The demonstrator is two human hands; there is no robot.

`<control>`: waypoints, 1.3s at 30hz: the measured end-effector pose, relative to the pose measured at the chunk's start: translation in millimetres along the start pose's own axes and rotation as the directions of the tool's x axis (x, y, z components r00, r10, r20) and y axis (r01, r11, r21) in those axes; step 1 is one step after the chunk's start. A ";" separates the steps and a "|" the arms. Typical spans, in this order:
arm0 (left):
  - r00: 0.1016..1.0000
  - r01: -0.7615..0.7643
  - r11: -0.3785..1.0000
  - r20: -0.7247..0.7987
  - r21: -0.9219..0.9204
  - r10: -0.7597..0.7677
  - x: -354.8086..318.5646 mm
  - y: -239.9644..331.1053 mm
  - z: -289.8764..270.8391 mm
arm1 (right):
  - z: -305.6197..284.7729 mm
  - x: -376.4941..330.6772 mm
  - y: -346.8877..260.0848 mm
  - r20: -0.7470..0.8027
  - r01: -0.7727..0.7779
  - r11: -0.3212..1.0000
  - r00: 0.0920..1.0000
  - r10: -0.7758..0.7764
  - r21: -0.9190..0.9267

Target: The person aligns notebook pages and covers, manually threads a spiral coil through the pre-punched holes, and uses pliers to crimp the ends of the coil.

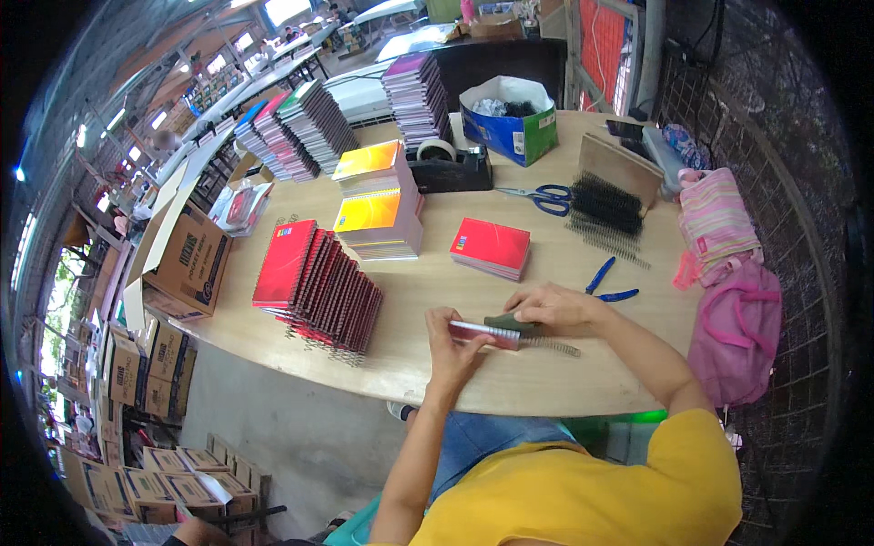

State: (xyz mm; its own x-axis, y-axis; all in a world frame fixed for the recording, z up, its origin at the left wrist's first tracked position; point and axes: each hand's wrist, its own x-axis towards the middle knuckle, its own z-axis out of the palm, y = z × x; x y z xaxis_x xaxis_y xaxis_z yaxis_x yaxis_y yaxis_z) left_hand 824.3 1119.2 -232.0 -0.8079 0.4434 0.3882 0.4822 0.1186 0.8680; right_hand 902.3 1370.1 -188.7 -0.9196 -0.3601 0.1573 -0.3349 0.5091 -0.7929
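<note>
A notebook-binding workshop, open-sided under a roof: the wooden worktop [437, 300] carries stacks of spiral notebooks [320, 287], loose wire binding coils [605, 214], scissors [546, 197] and a tape dispenser [448, 166], with cardboard cartons [187, 259] piled alongside.

A red notebook [491, 246] lies on the pale wooden tabletop [437, 300] near black wire coils [605, 205], blue-handled scissors [546, 197], blue-handled pliers [608, 284], a pink striped bag [717, 223] and orange-and-yellow covered stacks [375, 205].

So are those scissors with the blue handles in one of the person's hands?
No, the scissors lie on the table near the tape dispenser, well away from both hands, which are on a red notebook.
</note>
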 end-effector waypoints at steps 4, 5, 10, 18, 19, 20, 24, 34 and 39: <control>0.998 0.057 0.998 0.014 -0.032 -0.057 -1.1 -10.8 -1.9 | -1.2 4.5 -19.7 0.021 -0.185 0.926 0.982 0.189 0.329; 0.999 0.037 0.999 0.007 -0.033 -0.037 -1.8 -11.5 -1.5 | 0.0 11.1 -31.9 0.038 -0.133 0.985 0.991 0.130 0.111; 0.996 0.085 0.992 0.022 -0.098 -0.083 -2.6 -15.2 5.3 | 4.2 6.3 -24.0 0.079 -0.164 0.453 0.977 0.200 0.876; 0.998 -0.008 1.000 0.068 -0.005 0.009 -1.0 -17.6 5.3 | 13.3 25.4 -22.5 0.023 -0.298 0.923 0.953 0.302 0.244; 0.998 -0.006 1.000 0.066 -0.015 0.007 -0.6 -17.6 4.5 | 13.7 26.6 -20.4 0.012 -0.263 0.879 0.959 0.281 0.397; 0.997 0.019 0.999 0.070 -0.043 -0.016 -1.8 -19.9 4.7 | 14.3 28.1 -16.6 -0.001 -0.221 0.813 0.965 0.263 0.538; 0.999 0.036 0.999 0.012 -0.011 -0.036 -2.2 -4.7 9.3 | 11.4 30.4 -15.3 -0.054 -0.117 0.977 0.990 0.129 0.180; 0.936 0.351 0.770 0.210 -0.532 -0.282 7.9 -24.1 -34.9 | 16.7 37.8 -32.4 -0.001 -0.285 0.785 0.940 0.341 0.549; 0.940 0.343 0.723 0.219 -0.600 -0.263 9.4 -23.4 -25.5 | 15.7 45.7 -15.2 -0.064 -0.197 0.967 0.976 0.210 0.165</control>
State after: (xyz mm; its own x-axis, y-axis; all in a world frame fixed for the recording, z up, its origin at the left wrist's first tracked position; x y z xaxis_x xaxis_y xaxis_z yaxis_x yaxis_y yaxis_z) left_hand 796.7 1098.0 -240.7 -0.8119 0.5799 0.0683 -0.1314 -0.2954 0.9463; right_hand 868.6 1333.6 -178.8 -0.9806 -0.1943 0.0252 -0.1090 0.4340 -0.8943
